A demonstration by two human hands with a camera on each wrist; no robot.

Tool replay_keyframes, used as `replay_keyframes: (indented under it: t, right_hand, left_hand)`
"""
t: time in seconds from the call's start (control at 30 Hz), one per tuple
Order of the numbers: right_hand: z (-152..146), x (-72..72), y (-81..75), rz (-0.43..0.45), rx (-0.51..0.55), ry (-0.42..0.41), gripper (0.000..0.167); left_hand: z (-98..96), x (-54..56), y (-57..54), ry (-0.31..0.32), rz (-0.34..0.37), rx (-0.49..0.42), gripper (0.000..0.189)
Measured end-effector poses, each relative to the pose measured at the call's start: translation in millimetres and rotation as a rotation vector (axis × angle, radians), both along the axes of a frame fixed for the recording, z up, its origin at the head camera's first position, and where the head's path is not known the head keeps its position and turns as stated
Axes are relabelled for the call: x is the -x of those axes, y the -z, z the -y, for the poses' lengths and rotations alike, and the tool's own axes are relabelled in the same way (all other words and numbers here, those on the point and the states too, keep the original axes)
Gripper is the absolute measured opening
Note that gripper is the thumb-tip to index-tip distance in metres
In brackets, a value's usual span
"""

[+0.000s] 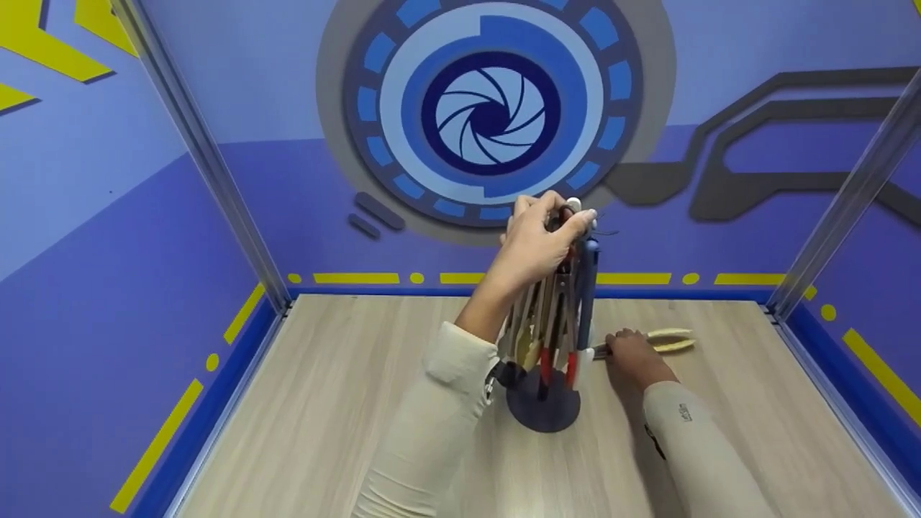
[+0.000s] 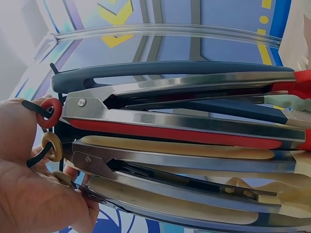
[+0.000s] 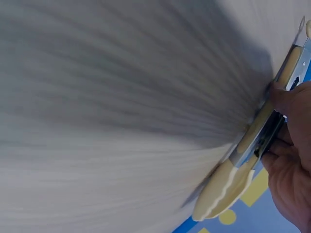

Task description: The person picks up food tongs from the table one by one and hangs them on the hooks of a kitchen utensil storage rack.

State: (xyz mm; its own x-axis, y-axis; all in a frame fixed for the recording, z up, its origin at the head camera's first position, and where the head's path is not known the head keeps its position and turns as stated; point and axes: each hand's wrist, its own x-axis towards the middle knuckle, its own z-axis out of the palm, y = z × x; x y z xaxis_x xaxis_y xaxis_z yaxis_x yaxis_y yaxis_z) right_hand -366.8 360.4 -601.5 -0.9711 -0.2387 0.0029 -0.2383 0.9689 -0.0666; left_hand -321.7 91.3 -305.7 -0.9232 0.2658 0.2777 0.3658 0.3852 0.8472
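Observation:
A dark stand with a round base (image 1: 543, 417) rises from the wooden table, and several kitchen tongs hang around it. My left hand (image 1: 536, 234) grips the top of the stand, fingers curled over it. In the left wrist view, red-tipped tongs (image 2: 194, 120) and cream-tipped tongs (image 2: 184, 162) hang by ring loops on hooks, beside dark blue tongs (image 2: 170, 69). To the right of the stand, my right hand (image 1: 639, 360) holds another pair of cream-tipped tongs (image 3: 216, 189) by the handles, low over the table; their tips point right.
The wooden table (image 1: 345, 403) is bounded by a blue patterned back wall (image 1: 273, 216) and side walls. Metal posts (image 1: 223, 180) stand in the back corners. The stand is a tall obstacle between the two hands.

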Motion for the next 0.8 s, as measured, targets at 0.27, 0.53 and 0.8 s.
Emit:
replay_keyframes:
  t: [0.27,0.53,0.8]
  right_hand:
    - [16,-1.9,-3.7,-0.038,-0.189,-0.023,0.015]
    - [22,-3.7,-7.9,0.019,-0.315,-0.016,0.028]
    - [24,5.1,-7.9,0.089,-0.259,0.000,0.022]
  left_hand:
    - [0.9,0.4,0.6,0.009,-0.008,-0.005,0.031]
    - [0.1,1.0,-0.3,0.009,-0.017,0.005,0.031]
    - [2.1,0.4,-0.1,0.008,0.001,0.004,0.032]
